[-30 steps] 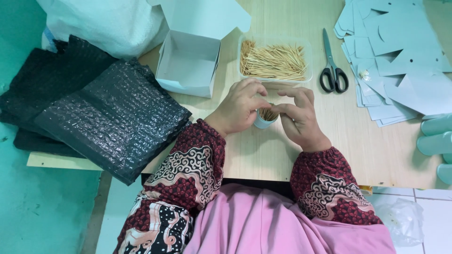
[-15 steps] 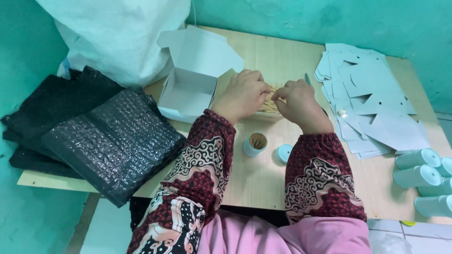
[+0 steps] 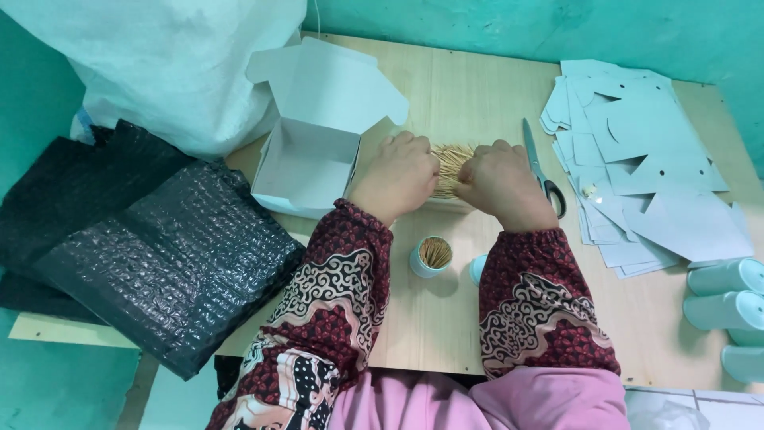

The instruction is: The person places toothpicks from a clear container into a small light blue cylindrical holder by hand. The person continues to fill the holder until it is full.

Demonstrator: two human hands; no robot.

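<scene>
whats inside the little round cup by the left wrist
The cup stands open, holding thin wooden sticks on end. How deep they reach is hidden by its wall.

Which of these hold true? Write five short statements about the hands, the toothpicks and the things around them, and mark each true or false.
1. Both hands, the left hand and the right hand, are on the pile of toothpicks. True.
2. The small round container stands empty. False: toothpicks stand in it, and it is open.
3. The scissors lie to the right of the right hand. True.
4. The white cardboard box is closed. False: its lid is flipped up and the inside shows.
5. The stack of cut paper sheets lies on the black bubble wrap. False: it lies on the wooden table, on the far right side.
</scene>
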